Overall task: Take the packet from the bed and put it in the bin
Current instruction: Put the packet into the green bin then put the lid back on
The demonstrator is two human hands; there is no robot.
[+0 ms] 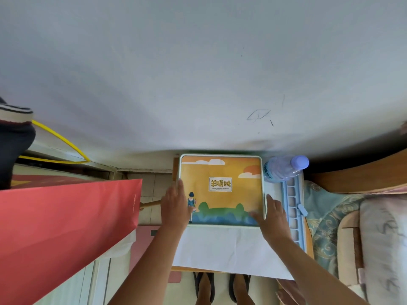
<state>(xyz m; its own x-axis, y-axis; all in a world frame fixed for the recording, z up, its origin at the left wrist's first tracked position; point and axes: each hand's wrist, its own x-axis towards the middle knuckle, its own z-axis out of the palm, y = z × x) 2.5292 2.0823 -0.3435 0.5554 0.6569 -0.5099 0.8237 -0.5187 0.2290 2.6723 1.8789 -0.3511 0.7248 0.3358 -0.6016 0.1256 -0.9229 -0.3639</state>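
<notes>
Plain white wall fills most of what I see, with a small desk pushed up against it. Far left there's a red bag. My left hand is spread flat on the left edge of the packet, which sits on the desk, not gripping it really. My right hand is open too, pressing the packet's lower right corner. Just right of that are a bottle and the bed.
</notes>
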